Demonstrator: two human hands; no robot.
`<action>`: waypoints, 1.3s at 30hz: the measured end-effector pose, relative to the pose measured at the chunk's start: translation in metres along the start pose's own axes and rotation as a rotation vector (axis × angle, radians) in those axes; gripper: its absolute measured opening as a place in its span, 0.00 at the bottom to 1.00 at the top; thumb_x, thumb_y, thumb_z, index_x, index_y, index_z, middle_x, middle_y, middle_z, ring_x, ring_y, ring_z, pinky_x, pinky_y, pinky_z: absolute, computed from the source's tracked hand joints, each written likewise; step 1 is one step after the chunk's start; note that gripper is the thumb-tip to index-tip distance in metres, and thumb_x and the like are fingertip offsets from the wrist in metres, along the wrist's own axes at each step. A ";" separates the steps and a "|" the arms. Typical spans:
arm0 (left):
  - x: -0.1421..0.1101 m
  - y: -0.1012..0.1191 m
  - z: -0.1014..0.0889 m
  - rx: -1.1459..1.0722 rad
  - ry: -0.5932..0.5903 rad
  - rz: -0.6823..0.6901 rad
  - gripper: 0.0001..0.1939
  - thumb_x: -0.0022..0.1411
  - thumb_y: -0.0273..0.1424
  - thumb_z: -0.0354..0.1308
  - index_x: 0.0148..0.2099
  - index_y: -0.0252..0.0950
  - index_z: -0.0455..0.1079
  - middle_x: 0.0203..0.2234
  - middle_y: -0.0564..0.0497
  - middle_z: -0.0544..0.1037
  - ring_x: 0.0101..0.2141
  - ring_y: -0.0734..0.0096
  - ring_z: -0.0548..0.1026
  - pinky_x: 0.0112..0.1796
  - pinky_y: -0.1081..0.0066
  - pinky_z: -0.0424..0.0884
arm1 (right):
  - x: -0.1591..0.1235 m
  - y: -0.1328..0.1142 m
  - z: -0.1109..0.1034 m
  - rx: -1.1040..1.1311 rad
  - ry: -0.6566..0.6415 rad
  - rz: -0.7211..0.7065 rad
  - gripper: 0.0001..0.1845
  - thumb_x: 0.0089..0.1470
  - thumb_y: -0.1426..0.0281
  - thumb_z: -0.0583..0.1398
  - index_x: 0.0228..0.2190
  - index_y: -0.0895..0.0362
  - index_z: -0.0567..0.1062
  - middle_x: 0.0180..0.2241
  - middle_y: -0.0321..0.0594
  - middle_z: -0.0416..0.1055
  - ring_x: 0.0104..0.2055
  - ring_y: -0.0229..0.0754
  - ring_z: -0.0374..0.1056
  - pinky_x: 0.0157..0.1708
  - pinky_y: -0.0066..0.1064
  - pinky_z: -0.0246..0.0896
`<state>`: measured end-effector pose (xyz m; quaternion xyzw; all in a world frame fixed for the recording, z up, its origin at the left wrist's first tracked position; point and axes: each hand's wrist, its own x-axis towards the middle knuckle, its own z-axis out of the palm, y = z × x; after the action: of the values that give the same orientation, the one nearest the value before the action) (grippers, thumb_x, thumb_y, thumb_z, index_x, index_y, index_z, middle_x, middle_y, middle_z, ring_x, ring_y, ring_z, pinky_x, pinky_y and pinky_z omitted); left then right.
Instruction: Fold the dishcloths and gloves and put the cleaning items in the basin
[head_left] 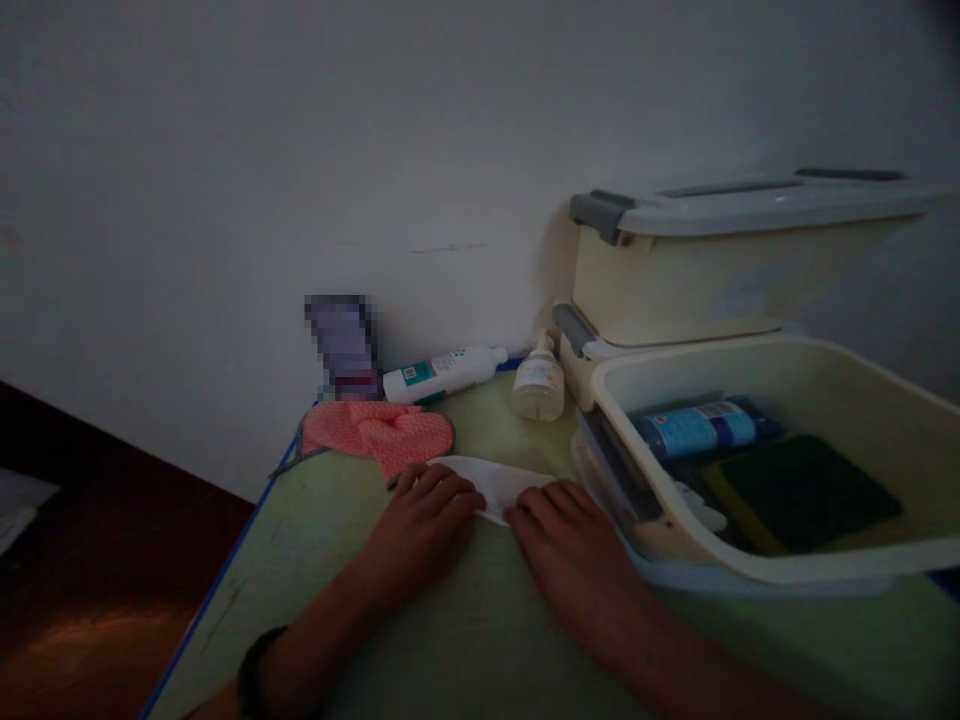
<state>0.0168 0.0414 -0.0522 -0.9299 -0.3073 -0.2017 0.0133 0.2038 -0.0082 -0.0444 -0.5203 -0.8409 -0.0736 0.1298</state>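
A thin white sheet [499, 487] lies on the green tabletop in front of me; whether it is paper or cloth I cannot make out. My left hand [431, 515] grips its left end with bent fingers. At the opposite end, my right hand [566, 530] has its fingers curled over the edge. Just beyond my left hand sits a crumpled coral-pink cloth [375, 432] with a dark border. My palms and thumbs are mostly hidden.
A white bottle [446, 373] lies on its side by the wall. Beside it stands a clear pump bottle [538, 385]. A phone [343, 345] leans at the left. On the right, an open cream bin [630, 375] holds a blue roll [697, 428] and a sponge [806, 495]; another lidded bin [720, 280] stands behind.
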 end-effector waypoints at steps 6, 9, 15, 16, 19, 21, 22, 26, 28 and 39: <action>0.002 -0.001 0.000 -0.085 -0.141 0.003 0.09 0.61 0.25 0.48 0.42 0.35 0.67 0.36 0.48 0.74 0.39 0.62 0.70 0.42 0.61 0.66 | 0.004 0.008 -0.002 0.066 -0.067 -0.073 0.08 0.53 0.79 0.57 0.33 0.59 0.74 0.33 0.39 0.72 0.37 0.44 0.67 0.38 0.36 0.62; 0.003 -0.002 0.000 -0.122 -0.147 -0.013 0.10 0.61 0.25 0.48 0.43 0.35 0.66 0.37 0.47 0.73 0.39 0.62 0.69 0.42 0.60 0.67 | 0.004 0.010 -0.003 0.072 -0.078 -0.066 0.08 0.53 0.79 0.57 0.33 0.59 0.74 0.34 0.39 0.72 0.37 0.44 0.67 0.38 0.36 0.63; 0.004 0.003 -0.004 -0.193 -0.161 -0.091 0.06 0.58 0.26 0.50 0.38 0.36 0.66 0.34 0.48 0.73 0.36 0.63 0.69 0.38 0.63 0.67 | 0.000 0.008 0.002 0.080 -0.064 0.019 0.10 0.52 0.82 0.55 0.35 0.59 0.72 0.36 0.41 0.71 0.39 0.44 0.67 0.38 0.36 0.63; 0.005 0.003 -0.005 -0.198 -0.159 -0.092 0.05 0.58 0.26 0.50 0.38 0.36 0.66 0.33 0.48 0.73 0.36 0.64 0.69 0.38 0.64 0.67 | 0.000 0.008 0.003 0.073 -0.055 0.038 0.10 0.52 0.83 0.55 0.34 0.59 0.71 0.36 0.42 0.71 0.39 0.45 0.67 0.38 0.37 0.63; 0.005 0.003 -0.004 -0.193 -0.153 -0.070 0.06 0.60 0.27 0.50 0.38 0.37 0.67 0.33 0.48 0.73 0.36 0.64 0.69 0.39 0.64 0.66 | -0.001 0.009 0.007 0.056 -0.030 0.053 0.09 0.52 0.83 0.55 0.33 0.59 0.71 0.34 0.42 0.71 0.38 0.45 0.67 0.37 0.36 0.63; 0.005 0.003 -0.003 -0.191 -0.161 -0.060 0.06 0.60 0.28 0.50 0.38 0.37 0.67 0.34 0.49 0.74 0.37 0.64 0.69 0.39 0.63 0.66 | -0.001 0.012 0.007 0.083 -0.030 0.034 0.08 0.52 0.81 0.56 0.32 0.58 0.71 0.33 0.40 0.71 0.37 0.44 0.67 0.36 0.35 0.63; 0.005 0.003 -0.004 -0.195 -0.172 -0.060 0.05 0.60 0.28 0.51 0.38 0.37 0.67 0.34 0.49 0.74 0.37 0.63 0.70 0.39 0.63 0.66 | -0.001 0.013 0.007 0.105 -0.031 0.025 0.07 0.53 0.80 0.56 0.31 0.57 0.71 0.33 0.39 0.71 0.37 0.43 0.67 0.36 0.35 0.63; 0.006 0.005 -0.006 -0.212 -0.221 -0.077 0.06 0.60 0.30 0.52 0.38 0.36 0.67 0.35 0.48 0.74 0.37 0.63 0.70 0.39 0.64 0.66 | -0.001 0.016 0.002 0.168 -0.052 0.014 0.04 0.52 0.77 0.59 0.31 0.57 0.71 0.33 0.38 0.70 0.37 0.43 0.67 0.36 0.35 0.63; 0.006 0.005 -0.006 -0.197 -0.223 -0.070 0.06 0.61 0.30 0.51 0.39 0.36 0.68 0.35 0.47 0.73 0.37 0.63 0.70 0.39 0.64 0.66 | -0.001 0.014 0.000 0.156 -0.061 0.022 0.04 0.51 0.78 0.59 0.30 0.58 0.71 0.33 0.39 0.70 0.37 0.45 0.67 0.36 0.37 0.64; 0.006 0.005 -0.007 -0.270 -0.212 -0.083 0.06 0.59 0.29 0.51 0.39 0.36 0.68 0.34 0.48 0.73 0.37 0.64 0.69 0.39 0.65 0.65 | -0.001 0.009 0.000 0.162 -0.083 0.047 0.06 0.52 0.77 0.58 0.33 0.57 0.72 0.35 0.42 0.69 0.38 0.47 0.66 0.36 0.40 0.65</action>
<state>0.0211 0.0399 -0.0430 -0.9257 -0.3154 -0.1422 -0.1525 0.2125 -0.0050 -0.0450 -0.5301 -0.8364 0.0195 0.1382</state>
